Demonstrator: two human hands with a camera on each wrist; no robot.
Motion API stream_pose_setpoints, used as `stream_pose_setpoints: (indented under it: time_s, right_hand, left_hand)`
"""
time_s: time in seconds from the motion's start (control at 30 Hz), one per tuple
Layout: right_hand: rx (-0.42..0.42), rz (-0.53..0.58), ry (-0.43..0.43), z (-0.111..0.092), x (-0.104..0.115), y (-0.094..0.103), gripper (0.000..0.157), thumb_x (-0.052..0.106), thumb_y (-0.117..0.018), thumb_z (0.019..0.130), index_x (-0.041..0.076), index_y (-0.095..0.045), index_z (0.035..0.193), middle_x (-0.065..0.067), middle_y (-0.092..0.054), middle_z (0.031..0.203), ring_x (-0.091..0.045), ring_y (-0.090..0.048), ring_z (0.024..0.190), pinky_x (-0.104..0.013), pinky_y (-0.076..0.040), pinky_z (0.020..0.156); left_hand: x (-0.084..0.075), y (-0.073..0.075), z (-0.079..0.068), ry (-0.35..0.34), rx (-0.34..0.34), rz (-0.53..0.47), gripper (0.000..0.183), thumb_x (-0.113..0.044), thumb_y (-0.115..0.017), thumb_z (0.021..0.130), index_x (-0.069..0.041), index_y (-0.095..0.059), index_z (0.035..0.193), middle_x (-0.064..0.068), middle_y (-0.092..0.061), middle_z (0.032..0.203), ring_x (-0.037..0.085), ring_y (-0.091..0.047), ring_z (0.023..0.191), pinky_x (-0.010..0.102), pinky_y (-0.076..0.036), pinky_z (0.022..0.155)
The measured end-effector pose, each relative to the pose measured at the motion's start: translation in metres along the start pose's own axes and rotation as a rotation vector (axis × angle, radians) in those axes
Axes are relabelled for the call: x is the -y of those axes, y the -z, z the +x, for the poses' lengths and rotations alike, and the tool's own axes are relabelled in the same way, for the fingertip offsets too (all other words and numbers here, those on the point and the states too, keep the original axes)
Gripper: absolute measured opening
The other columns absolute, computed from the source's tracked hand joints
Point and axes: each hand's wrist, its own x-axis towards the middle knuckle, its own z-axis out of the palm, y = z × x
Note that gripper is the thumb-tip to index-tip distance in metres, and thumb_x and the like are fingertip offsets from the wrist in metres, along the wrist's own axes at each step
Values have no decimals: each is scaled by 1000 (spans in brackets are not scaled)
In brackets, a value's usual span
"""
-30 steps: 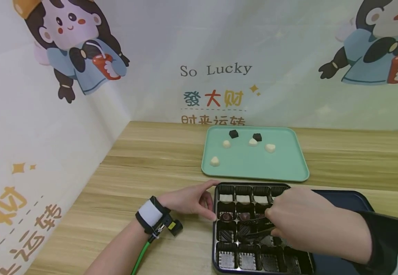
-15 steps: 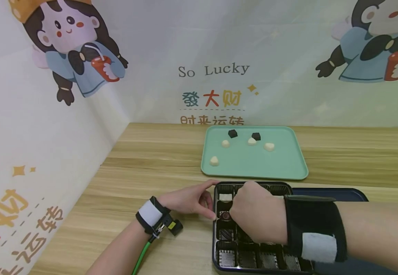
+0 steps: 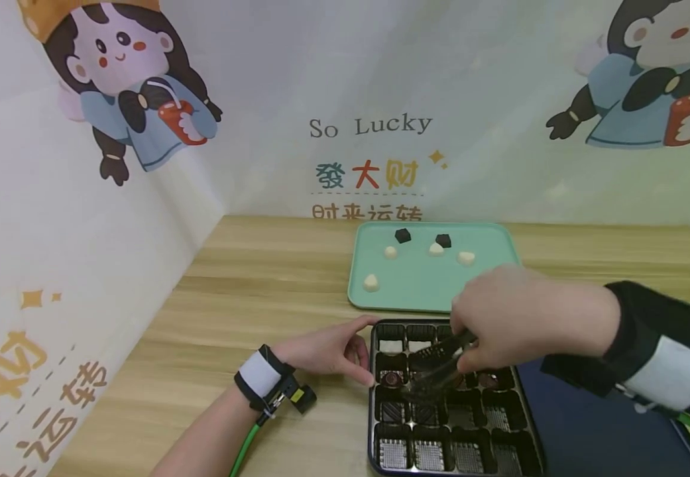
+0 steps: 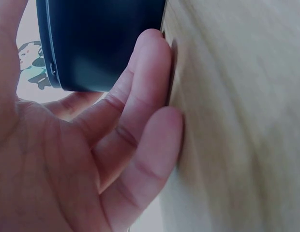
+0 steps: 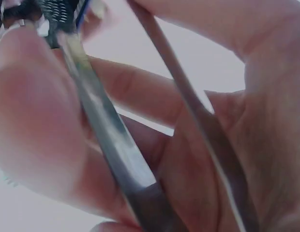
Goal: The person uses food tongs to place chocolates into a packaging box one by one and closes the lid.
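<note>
Inside the right hand (image 3: pixel 502 315), whose fingers and thumb pinch them, are dark-ended tongs with metal arms (image 3: pixel 437 354), tips spread apart; whether these hold a piece cannot be told. Below the tips and left of the grip lies a black plastic compartment tray (image 3: pixel 431 430), with white pieces (image 3: pixel 390 346) in its far row and round reddish-brown pieces (image 3: pixel 392 378) in the next. Left of the grip, the left hand (image 3: pixel 327 348) touches the tray's left edge, thumb and forefinger spread. Just beyond the grip sits a mint-green rectangular tray (image 3: pixel 410 295) bearing pale and dark pieces; below the right wrist, a dark blue flat tray (image 3: pixel 595 430). All rest on a wood-grain table (image 3: pixel 231 298). Farther out hangs a pale backdrop (image 3: pixel 249 132) printed with cartoon figures and "So Lucky".
</note>
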Motion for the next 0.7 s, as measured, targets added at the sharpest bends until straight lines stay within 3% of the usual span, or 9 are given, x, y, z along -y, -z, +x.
stream_pose_setpoints:
  time_s: [0.13, 0.23, 0.47, 0.6, 0.7]
  right_hand:
    - [8, 235, -96, 24, -35, 6, 33, 48, -56, 85, 17, -64, 91, 5, -51, 64, -11, -46, 48, -27, -37, 47]
    - [-37, 304, -205, 53, -62, 2, 35, 44, -50, 90, 11, -61, 92, -1, -51, 63, -15, -49, 47, -29, -40, 46]
    - [-232, 217, -388, 111, -109, -27, 39, 41, -48, 91, 10, -49, 68, -2, -41, 59, -18, -43, 53, -31, -33, 51]
    - [-286, 195, -461, 136, -121, -43, 45, 41, -47, 91, 12, -42, 56, 1, -33, 52, -16, -38, 49, -31, -31, 49]
    - [-310, 165, -483, 155, -123, -52, 44, 40, -48, 90, 12, -47, 56, 0, -38, 52, -18, -41, 50, -32, -35, 50]
  left_hand:
    - [4, -1, -4, 7, -4, -25, 93, -30, -71, 76, -16, -11, 145, 1, -61, 86, 16, -57, 79, 29, -45, 70]
    - [5, -2, -6, 7, -13, -30, 93, -29, -72, 76, -16, -11, 145, 1, -61, 85, 15, -57, 79, 29, -46, 69]
    - [4, -5, -5, -11, -5, -9, 91, -30, -71, 76, -16, -13, 145, 0, -61, 85, 14, -57, 76, 28, -45, 69]
    - [3, -4, -3, -27, -5, 5, 89, -30, -71, 76, -19, -15, 144, -1, -61, 84, 12, -57, 77, 27, -45, 69]
    - [2, -1, -3, -23, -13, 15, 89, -30, -71, 76, -19, -14, 144, -1, -61, 85, 12, -57, 77, 27, -45, 69]
